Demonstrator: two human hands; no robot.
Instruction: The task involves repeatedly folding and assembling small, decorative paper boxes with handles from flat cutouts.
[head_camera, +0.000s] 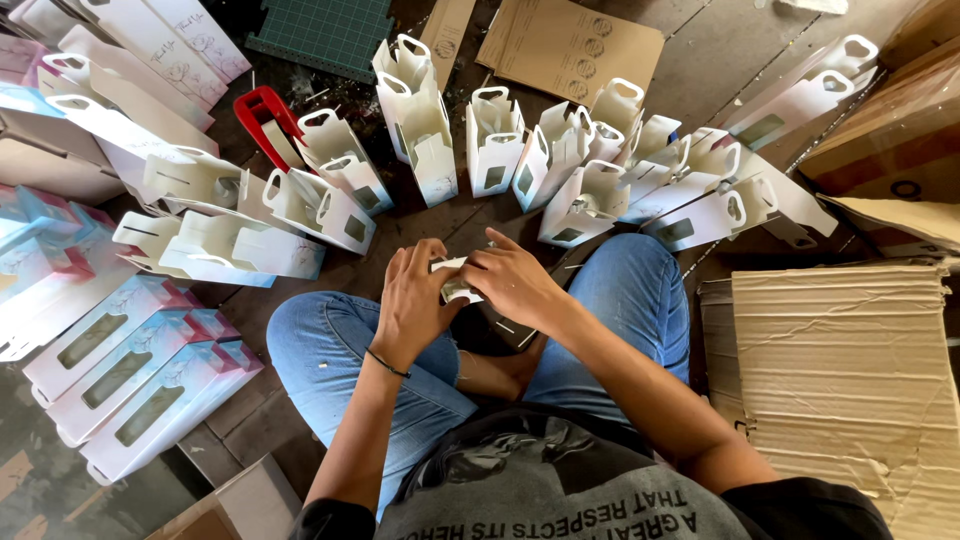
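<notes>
I sit cross-legged on the floor in blue jeans. Both hands meet in front of me around a small white paper box (455, 283) held above my lap. My left hand (412, 303) grips its left side, with a thin dark band on that wrist. My right hand (512, 280) holds the right side, fingers curled over the top edge. Most of the box is hidden by my fingers. Several assembled white carrier boxes with handle cut-outs (495, 140) stand in an arc just beyond my knees.
Flat pink-and-blue window boxes (130, 375) lie stacked at my left. A red tape dispenser (265, 118) and a green cutting mat (325, 35) sit farther back. Corrugated cardboard sheets (845, 370) lie at my right, brown flat cartons (570, 45) behind.
</notes>
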